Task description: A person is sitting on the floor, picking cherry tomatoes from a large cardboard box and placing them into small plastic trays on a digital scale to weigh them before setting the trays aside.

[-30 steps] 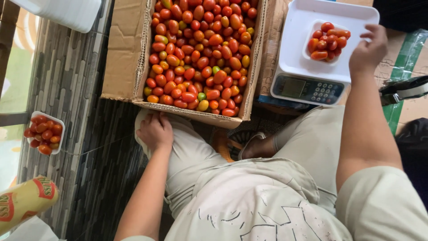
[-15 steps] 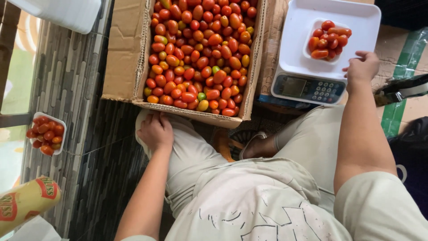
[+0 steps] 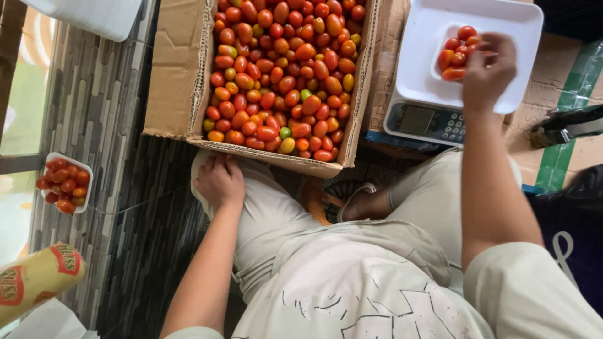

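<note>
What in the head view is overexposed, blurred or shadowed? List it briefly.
Head view: daylight blows out the far left edge beside the small tomato tray; the right hand looks slightly soft over the scale tray; the tomato box is sharp and evenly lit; the floor under the legs is dark.

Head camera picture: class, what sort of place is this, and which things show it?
Probably an informal produce-packing spot on a floor: a cardboard box of small tomatoes, a weighing scale bearing a white tray, and a filled small tray set aside.

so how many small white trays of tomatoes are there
2: one small white tray on the scale under the right hand, another tray on the floor at far left.
</note>
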